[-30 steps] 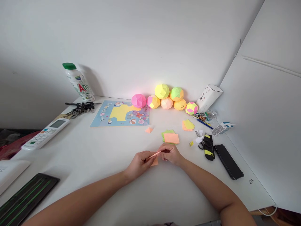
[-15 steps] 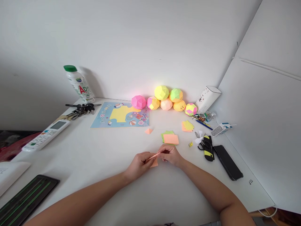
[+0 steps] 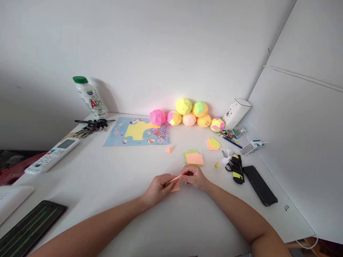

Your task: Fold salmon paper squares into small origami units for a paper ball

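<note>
At the near middle of the white counter (image 3: 107, 178), the left hand (image 3: 157, 187) and the right hand (image 3: 195, 176) come close together, both pinching a small, thin, pale-orange folded paper (image 3: 175, 179) between thumb and fingers, one at each end. A flat orange paper edge (image 3: 175, 187) shows just under it; whether the two are one piece cannot be told. Just beyond the right hand lies a stack of square pale-orange and green paper sheets (image 3: 194, 159), with a small orange paper pyramid (image 3: 169, 150) to its left and a few yellow and orange paper sheets (image 3: 214, 143) on its far right. Farther right, a black-and-yellow tool (image 3: 237, 171) lies beside a flat black rectangular case (image 3: 260, 185). Along the far wall sit seven faceted paper balls (image 3: 189, 119) in pink, yellow, orange and green, two of them resting on top of others. To their left are a blue printed board (image 3: 115, 139), a white bottle with a green cap (image 3: 92, 101), dark metal keys (image 3: 96, 125) and a white plastic remote control (image 3: 53, 155).
</note>
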### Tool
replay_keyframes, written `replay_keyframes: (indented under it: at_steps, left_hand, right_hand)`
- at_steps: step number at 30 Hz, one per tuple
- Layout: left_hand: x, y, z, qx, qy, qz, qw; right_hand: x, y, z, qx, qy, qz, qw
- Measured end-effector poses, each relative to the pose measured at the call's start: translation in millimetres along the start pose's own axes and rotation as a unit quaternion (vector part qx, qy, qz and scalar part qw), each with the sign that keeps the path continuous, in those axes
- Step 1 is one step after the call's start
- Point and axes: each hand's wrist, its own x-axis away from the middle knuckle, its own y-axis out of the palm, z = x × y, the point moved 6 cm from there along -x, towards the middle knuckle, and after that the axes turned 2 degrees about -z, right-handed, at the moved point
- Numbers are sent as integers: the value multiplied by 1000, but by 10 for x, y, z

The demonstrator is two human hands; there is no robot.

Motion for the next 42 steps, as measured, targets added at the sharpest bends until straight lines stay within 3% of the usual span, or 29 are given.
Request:
replay_keyframes:
  at_steps: [13, 19, 27, 35, 42]
  left_hand:
    - [-1, -13, 44, 2, 12, 7, 1000]
    - [4, -26, 9, 18, -23, 11, 999]
    - [0, -22, 31, 34, -32, 11, 999]
    - [13, -43, -99, 171, -111, 28, 979]
    - [-1, -50, -145, 189, -120, 41, 974]
  right_hand:
    - [4, -14, 5, 5, 10, 3, 1000]
    - [17, 7, -54, 7, 10, -15, 1000]
    - [72, 114, -141, 76, -46, -29, 996]
    - [82, 55, -171, 77, -29, 19, 996]
    - [85, 50, -74, 66, -17, 23, 997]
